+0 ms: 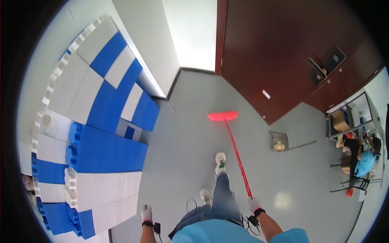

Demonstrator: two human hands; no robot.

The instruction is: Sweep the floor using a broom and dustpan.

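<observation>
My right hand (pixel 254 204), in a white glove, is closed round the upper end of a red broom's handle (pixel 237 156). The pink-red broom head (pixel 223 116) rests on the grey floor ahead of my feet. My left hand (pixel 146 212), also gloved, hangs low at my left side with its fingers curled together and nothing seen in it. To the right of the broom lies a long-handled dustpan (pixel 285 135) with something beige in it. A small pale scrap (pixel 173 110) is on the floor left of the broom head.
Blue and white blocks (pixel 109 150) are stacked high along the left. A dark red door (pixel 259 48) stands ahead on the right. At far right a seated person (pixel 365 162) is beside a metal rack (pixel 346 117) and a black chair (pixel 358 185).
</observation>
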